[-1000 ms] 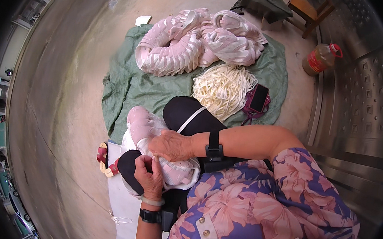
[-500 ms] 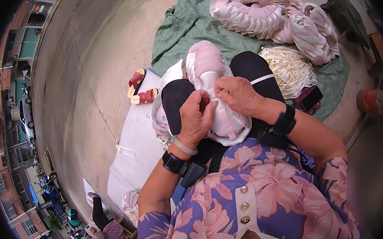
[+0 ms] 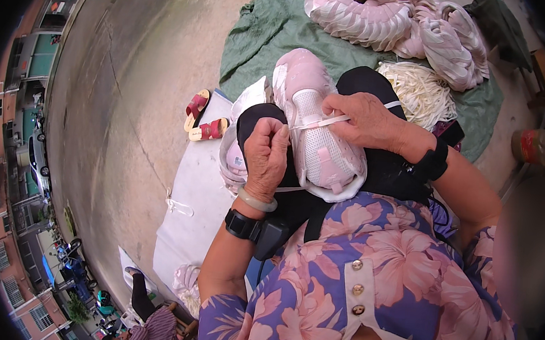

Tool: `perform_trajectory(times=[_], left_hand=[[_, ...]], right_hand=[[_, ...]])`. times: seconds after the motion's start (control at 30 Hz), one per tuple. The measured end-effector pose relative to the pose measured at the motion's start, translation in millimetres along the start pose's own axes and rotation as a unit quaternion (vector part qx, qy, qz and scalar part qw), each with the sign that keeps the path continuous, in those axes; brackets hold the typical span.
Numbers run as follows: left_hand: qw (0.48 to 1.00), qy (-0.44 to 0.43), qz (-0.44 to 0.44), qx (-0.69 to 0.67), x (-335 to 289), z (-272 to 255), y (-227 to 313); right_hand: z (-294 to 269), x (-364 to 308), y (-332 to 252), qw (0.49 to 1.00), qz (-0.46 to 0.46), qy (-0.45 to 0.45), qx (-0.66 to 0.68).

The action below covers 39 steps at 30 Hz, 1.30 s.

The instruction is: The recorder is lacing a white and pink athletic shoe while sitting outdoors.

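A pink and white shoe upper [image 3: 320, 153] lies across my lap, its mesh tongue part facing up. A white shoelace [image 3: 315, 123] is stretched across its middle between my two hands. My left hand [image 3: 265, 159], closed in a pinch, is at the upper's left edge and has one side of the lace. On the right side, my right hand [image 3: 367, 121] grips the other side, with a short lace end sticking out by the fingers. Where the lace runs through the upper is too small to make out. More pink and white uppers [image 3: 234, 161] rest beside my left knee.
Behind, a green cloth [image 3: 257, 45] bears a long pile of pink uppers [image 3: 363, 19] and a heap of white laces [image 3: 415, 95]. Red sandals [image 3: 208, 129] stand left, by a white sheet [image 3: 194, 218]. A jug [image 3: 535, 146] is at right. Another person [image 3: 153, 331] sits lower left.
My hands have drawn apart, the left toward me and leftward, the right outward and slightly away. The lace between them now shows pulled taut across the upper.
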<state>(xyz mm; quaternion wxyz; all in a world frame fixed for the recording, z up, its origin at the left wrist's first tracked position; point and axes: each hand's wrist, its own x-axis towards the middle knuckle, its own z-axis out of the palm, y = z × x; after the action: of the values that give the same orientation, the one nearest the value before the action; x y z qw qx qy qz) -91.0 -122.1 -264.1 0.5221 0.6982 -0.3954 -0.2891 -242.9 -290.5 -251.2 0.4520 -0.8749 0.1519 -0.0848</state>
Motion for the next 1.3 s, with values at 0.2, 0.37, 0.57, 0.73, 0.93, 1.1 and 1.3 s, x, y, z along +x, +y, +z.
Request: perform_trajectory(times=[0.2, 0.37, 0.57, 0.73, 0.93, 1.1, 1.3], left_hand=[[0.941, 0.33, -0.069, 0.04, -37, -133, -40], [0.894, 0.307, -0.06, 0.321, -54, -162, -59], [0.952, 0.002, 0.102, 0.29, -17, -21, 12], [0.899, -0.064, 0.188, 0.391, -7, -8, 12], [0.868, 0.073, 0.201, 0.448, 12, -103, 5], [0.871, 0.209, 0.027, 0.444, 7, -256, -13], [0.925, 0.247, -0.068, 0.281, -2, -363, 31]], right_hand=[[-5, -26, 30, 0.985, -0.072, 0.096, -0.124], [-7, -29, 35, 0.97, -0.103, 0.167, -0.142], [-14, -32, 39, 0.971, -0.161, 0.163, -0.075], [-31, -44, 43, 0.972, -0.151, 0.138, -0.119], [-85, -72, 70, 0.96, -0.111, 0.078, -0.247], [-164, -92, 78, 0.944, -0.082, 0.103, -0.301], [-291, -126, 84, 0.915, 0.003, 0.128, -0.383]])
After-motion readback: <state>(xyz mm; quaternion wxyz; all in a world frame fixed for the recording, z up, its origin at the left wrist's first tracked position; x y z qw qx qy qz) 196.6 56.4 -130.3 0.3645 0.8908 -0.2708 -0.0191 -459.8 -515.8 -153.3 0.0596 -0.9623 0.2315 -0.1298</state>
